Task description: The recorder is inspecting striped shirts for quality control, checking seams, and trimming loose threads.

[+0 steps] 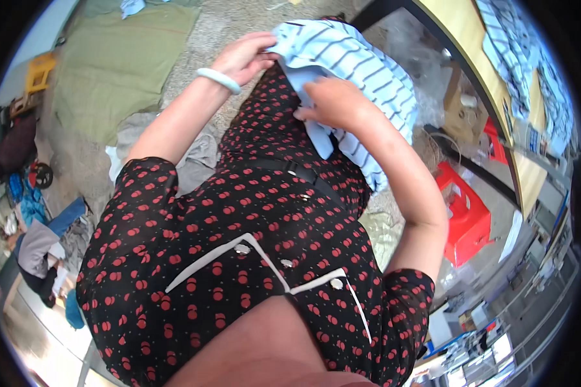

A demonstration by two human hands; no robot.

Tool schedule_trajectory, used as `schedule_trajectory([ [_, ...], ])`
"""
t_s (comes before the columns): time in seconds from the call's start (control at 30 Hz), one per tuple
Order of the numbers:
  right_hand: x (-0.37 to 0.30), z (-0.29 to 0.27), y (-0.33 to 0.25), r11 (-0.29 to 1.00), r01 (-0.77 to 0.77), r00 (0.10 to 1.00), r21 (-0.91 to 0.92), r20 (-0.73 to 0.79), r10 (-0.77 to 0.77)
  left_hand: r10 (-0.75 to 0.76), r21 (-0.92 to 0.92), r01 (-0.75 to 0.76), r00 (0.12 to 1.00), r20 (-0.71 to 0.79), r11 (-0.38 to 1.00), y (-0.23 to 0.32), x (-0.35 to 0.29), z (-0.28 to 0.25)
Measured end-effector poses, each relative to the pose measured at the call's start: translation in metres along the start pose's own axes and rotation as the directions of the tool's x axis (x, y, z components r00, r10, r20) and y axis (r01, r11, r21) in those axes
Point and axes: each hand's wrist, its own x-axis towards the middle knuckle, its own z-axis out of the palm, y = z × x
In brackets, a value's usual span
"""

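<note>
A striped blue cloth (pixel 374 77) lies across the black dress (pixel 258 119), its left edge pinched between fingertips of the left hand (pixel 244 58); the right hand (pixel 339 103) lies over its near part, fingers curled, grip unclear

Both forearms reach forward, bare below the sleeves. The left forearm (pixel 174 126) slants up and inward to the left hand (pixel 246 58), its thumb and fingers drawn close together in a pinch. The right elbow (pixel 430 224) is bent, and the right hand (pixel 337 103) turns inward (back of the hand upward), fingers curled; how tightly they close is hard to tell. The hands are near each other but apart.
</note>
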Motion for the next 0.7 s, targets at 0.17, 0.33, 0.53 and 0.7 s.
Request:
schedule_trajectory([
  [0.17, -0.023, -0.002, 0.009, 0.999, -0.052, 0.999, -0.006, -0.002, 0.052, -0.098, -0.048, 0.122, 0.934, 0.345, 0.991, 0.023, -0.007, -0.001],
  [0.33, -0.045, -0.002, -0.003, 0.846, 0.213, 0.698, 0.489, -0.682, 0.219, 0.255, -0.073, -0.247, 0.878, 0.406, 0.966, 0.056, 0.0, 0.015],
  [0.53, -0.054, 0.035, -0.016, 0.977, 0.062, 0.956, 0.202, -0.293, 0.0, 0.087, 0.113, -0.132, 0.936, 0.341, 0.985, 0.029, -0.013, 0.006],
  [0.7, -0.044, 0.041, -0.011, 0.934, -0.004, 0.979, 0.358, -0.189, 0.077, -0.024, 0.035, 0.016, 0.973, 0.231, 0.999, -0.001, -0.016, -0.021],
])
